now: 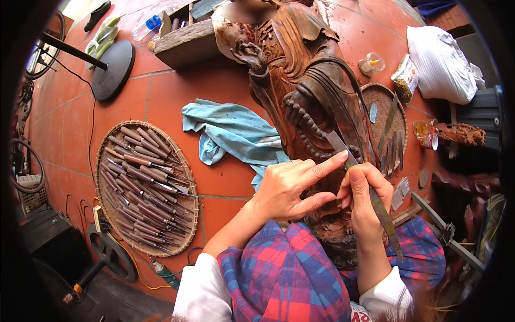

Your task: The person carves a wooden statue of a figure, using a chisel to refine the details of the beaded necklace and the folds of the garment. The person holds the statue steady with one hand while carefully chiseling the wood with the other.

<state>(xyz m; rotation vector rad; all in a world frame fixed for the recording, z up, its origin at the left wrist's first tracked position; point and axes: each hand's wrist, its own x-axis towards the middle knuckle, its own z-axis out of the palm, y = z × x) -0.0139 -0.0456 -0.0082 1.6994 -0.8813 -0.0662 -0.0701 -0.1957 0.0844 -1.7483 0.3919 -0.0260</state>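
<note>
My right hand [366, 197] is wrapped round a long flat metal file [384, 217], which slants across the lower part of a carved wooden statue [300, 51]. The file's upper end lies by a string of carved beads [307, 119]. My left hand [284, 185] has its index finger stretched out to the file's flat face, just above the right hand. Its thumb points toward the right hand, and its other fingers are partly hidden. The statue lies on its back, away from me, with draped robes and a raised carved hand [252, 56].
Left on the tiled floor, a round woven tray [194, 214] holds many wooden-handled carving tools. A light blue cloth [236, 129] lies beside the statue. Right of it, another woven tray [375, 96] carries several files. A white sack [440, 64] and a metal clamp [448, 233] are farther right.
</note>
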